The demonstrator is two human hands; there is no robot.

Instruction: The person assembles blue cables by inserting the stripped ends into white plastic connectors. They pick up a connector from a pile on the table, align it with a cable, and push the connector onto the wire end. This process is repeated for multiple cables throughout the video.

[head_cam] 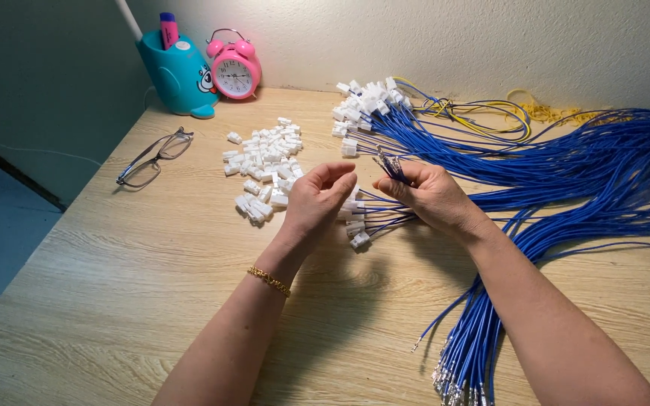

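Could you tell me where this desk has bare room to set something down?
Bare wood lies along the near edge left of the left hand, below the glasses. It is crowded by the loose white connectors and blue wires on the right.

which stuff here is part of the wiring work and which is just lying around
In use: blue wires; loose white connectors; finished wired connectors; right hand pinching wire ends; left hand.
Lying about: glasses; pink alarm clock; teal pen holder; yellow wires.
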